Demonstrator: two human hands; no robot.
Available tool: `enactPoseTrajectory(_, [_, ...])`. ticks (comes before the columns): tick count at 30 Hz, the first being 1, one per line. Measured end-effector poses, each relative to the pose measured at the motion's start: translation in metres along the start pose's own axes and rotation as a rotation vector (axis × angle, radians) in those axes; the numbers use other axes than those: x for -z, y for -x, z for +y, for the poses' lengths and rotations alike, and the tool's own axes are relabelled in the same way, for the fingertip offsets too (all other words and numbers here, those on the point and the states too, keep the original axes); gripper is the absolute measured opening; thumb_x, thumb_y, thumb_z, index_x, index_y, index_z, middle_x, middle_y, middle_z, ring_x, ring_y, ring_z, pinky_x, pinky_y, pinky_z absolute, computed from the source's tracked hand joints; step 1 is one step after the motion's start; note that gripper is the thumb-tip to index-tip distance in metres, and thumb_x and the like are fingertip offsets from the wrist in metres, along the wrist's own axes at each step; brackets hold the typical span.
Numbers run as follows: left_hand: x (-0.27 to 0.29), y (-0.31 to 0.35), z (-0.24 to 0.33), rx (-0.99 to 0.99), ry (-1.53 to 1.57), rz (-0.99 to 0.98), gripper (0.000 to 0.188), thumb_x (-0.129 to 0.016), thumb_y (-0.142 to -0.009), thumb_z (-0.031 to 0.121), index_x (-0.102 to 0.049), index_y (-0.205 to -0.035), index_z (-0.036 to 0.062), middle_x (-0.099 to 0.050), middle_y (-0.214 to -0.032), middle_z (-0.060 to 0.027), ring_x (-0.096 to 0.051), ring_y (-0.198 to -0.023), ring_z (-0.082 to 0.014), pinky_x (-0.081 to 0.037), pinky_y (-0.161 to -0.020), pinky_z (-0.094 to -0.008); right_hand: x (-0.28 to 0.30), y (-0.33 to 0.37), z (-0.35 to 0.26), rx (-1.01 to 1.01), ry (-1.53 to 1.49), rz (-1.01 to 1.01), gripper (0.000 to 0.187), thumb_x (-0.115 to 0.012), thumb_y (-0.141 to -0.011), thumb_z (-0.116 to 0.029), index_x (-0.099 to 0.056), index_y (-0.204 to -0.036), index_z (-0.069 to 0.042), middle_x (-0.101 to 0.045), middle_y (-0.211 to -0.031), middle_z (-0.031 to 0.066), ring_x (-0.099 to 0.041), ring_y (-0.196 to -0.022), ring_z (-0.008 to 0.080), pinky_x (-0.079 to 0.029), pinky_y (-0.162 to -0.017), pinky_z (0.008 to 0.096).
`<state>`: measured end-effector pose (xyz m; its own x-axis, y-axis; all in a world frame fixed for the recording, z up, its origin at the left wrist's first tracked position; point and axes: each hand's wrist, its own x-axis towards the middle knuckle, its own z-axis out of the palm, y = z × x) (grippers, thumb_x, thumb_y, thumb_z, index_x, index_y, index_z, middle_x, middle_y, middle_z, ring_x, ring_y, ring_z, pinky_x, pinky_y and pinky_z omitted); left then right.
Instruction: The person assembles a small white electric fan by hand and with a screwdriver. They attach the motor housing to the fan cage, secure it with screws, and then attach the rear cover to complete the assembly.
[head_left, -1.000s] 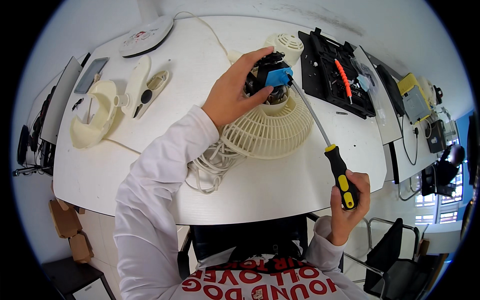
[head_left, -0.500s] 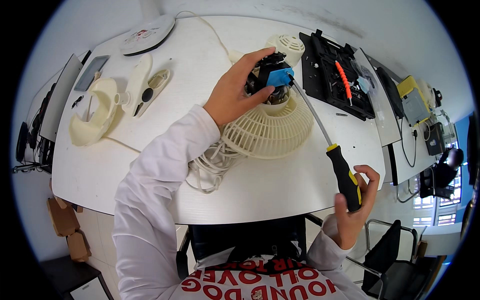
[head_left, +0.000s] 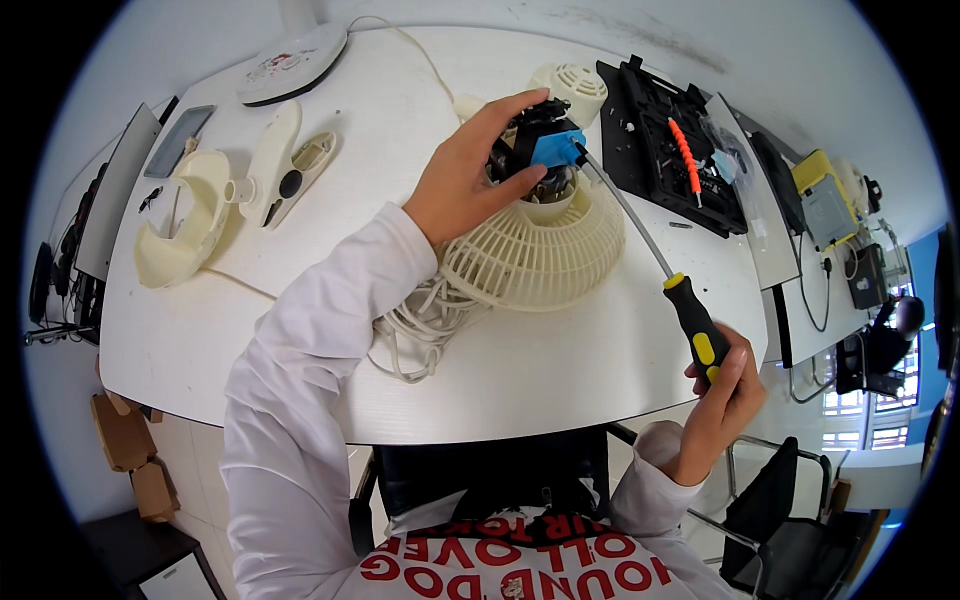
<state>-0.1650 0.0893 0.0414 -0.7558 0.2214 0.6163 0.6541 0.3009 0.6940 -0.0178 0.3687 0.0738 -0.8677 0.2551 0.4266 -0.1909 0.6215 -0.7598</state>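
My left hand [head_left: 465, 178] is closed around the fan motor [head_left: 525, 145], thumb and fingers on either side of its black body and blue cover [head_left: 557, 149]. The motor sits on the cream slatted fan cage [head_left: 540, 265], which lies on the table. In my right hand [head_left: 722, 400] is the black and yellow handle of a long screwdriver [head_left: 697, 325]. Its shaft slants up to the left, and the tip meets the right side of the blue cover. Whether the tip sits in a screw I cannot tell.
A coiled white cord [head_left: 420, 325] lies left of the cage. Cream casing parts [head_left: 195, 235] and a fan base [head_left: 295, 65] occupy the table's left side. Behind the motor is a vented cream cover [head_left: 578, 88]. An open black tool case [head_left: 680, 150] holds an orange-handled tool [head_left: 686, 160].
My right hand has changed its grip, its fingers now wrapped round the handle end. The handle has swung slightly up and right and turned. My left hand still holds the motor.
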Motion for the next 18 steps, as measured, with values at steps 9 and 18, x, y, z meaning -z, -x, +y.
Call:
enactPoseTrajectory(9, [0.000,0.001,0.001,-0.012,-0.006,0.010,0.062,-0.065,-0.085,0.017,-0.037,-0.140,0.0137,-0.046,-0.138,-0.0083,-0.047,-0.123,-0.0249,-0.040,-0.098,-0.0369,-0.011,0.009,-0.022,0.295,-0.105,-0.025,0.054,-0.077,-0.059,0.005,-0.052,-0.106,-0.005,-0.048,-0.105,0.0115,-0.054,-0.081,0.0181,-0.046,-0.063,0.0241])
enactPoseTrajectory(18, [-0.004,-0.001,0.003,-0.028,-0.002,0.071,0.062,-0.068,-0.080,0.009,-0.041,-0.136,0.0155,-0.053,-0.128,-0.0096,-0.054,-0.115,-0.0301,-0.044,-0.097,-0.0364,-0.001,0.000,-0.023,0.145,0.087,0.094,0.031,-0.058,-0.090,-0.019,-0.058,-0.116,-0.003,-0.062,-0.099,0.0106,-0.060,-0.075,0.0140,-0.045,-0.061,0.0215])
